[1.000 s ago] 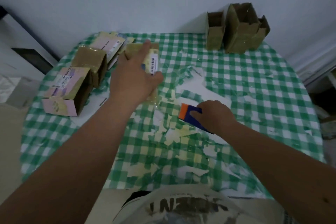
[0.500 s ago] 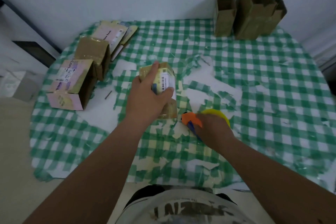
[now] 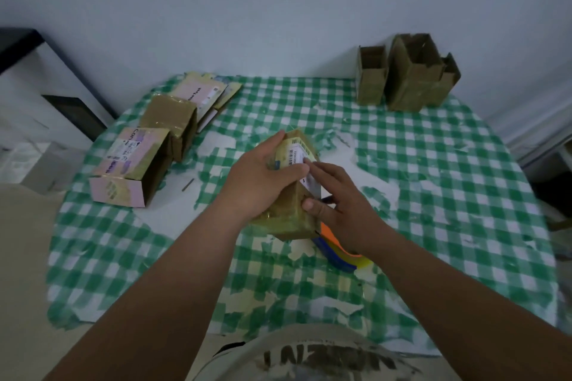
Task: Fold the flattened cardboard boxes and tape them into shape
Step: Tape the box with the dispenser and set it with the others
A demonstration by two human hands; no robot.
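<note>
A small brown cardboard box (image 3: 286, 213) with a white barcode label is held over the middle of the table. My left hand (image 3: 263, 178) grips its left side, fingers curled over the top. From the right, my right hand (image 3: 339, 204) holds the same box, thumb on the near face and fingers lying across the label. An orange, blue and yellow tape dispenser (image 3: 339, 252) lies on the cloth just under my right wrist, partly hidden by it.
Two folded boxes, one pink-labelled (image 3: 130, 170) and one brown (image 3: 170, 120), lie at the left, with flat boxes (image 3: 201, 96) behind them. Three open boxes (image 3: 410, 74) stand upright at the back right against the wall. The green checked tablecloth (image 3: 448, 182) is torn in patches.
My left hand has pulled the box nearer to me and lifted it. My right hand has let go of the tape dispenser and moved onto the box.
</note>
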